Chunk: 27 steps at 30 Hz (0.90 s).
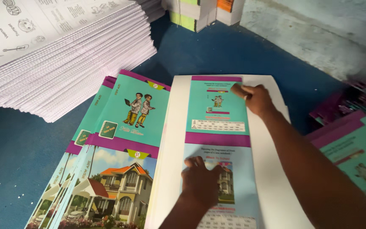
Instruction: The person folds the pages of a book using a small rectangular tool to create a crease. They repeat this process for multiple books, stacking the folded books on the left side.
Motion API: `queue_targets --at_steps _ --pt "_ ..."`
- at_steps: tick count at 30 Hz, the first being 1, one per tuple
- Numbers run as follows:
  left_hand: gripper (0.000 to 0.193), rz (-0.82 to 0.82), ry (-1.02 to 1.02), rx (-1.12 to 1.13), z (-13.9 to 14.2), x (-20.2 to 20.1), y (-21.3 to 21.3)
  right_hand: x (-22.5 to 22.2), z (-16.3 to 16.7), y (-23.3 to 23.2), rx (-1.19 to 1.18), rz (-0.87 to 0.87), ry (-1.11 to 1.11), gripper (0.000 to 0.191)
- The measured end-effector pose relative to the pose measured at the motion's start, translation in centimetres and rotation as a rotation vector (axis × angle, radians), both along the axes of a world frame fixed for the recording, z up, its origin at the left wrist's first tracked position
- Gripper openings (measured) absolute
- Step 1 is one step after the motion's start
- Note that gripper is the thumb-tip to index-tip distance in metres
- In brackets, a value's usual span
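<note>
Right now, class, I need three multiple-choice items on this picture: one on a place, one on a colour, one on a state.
1. Where does the left hand rest?
A. on the printed cover sheet
B. on the floor
C. on the white paper stack

2. What colour is the band across the middle of that sheet?
A. orange
B. purple
C. black

3. How is the right hand?
A. spread flat
B. hanging free
C. closed on a small roller

Answers: A, its fingers press the house picture; B, purple strip between panels; C, fingers curl round it.

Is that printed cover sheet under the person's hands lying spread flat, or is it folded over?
Spread flat. The cover sheet lies open on the white stack, both printed panels showing, with the left hand and right hand pressing it.
</note>
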<state>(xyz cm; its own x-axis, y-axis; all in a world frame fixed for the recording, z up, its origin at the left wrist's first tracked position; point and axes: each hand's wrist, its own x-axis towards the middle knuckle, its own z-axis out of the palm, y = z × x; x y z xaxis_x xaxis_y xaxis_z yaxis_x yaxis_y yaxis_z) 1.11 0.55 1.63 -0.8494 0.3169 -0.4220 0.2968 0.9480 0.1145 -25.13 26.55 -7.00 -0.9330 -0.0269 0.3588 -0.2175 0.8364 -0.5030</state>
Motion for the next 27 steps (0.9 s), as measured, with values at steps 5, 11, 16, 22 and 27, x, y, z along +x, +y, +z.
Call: queue_targets --at_steps 5,11,16,22,27 --pt "0.076 0.013 -0.006 0.006 -0.6 0.0 0.0 4.0 0.4 -0.4 -0.046 0.025 -0.037 0.045" --pt "0.069 0.031 0.069 0.039 -1.6 0.2 -0.1 8.9 0.7 -1.0 -0.081 0.088 -0.054 0.044" --pt "0.071 0.031 0.069 0.047 -1.9 0.4 -0.4 12.9 0.9 -1.2 -0.044 0.146 -0.058 0.044" --pt "0.072 0.04 0.074 0.028 -2.0 0.6 -0.6 16.9 0.7 -1.2 -0.02 0.18 -0.058 0.047" --pt "0.075 0.06 0.056 0.031 -1.6 1.0 -0.5 20.0 0.4 -1.0 -0.06 0.22 -0.079 0.048"
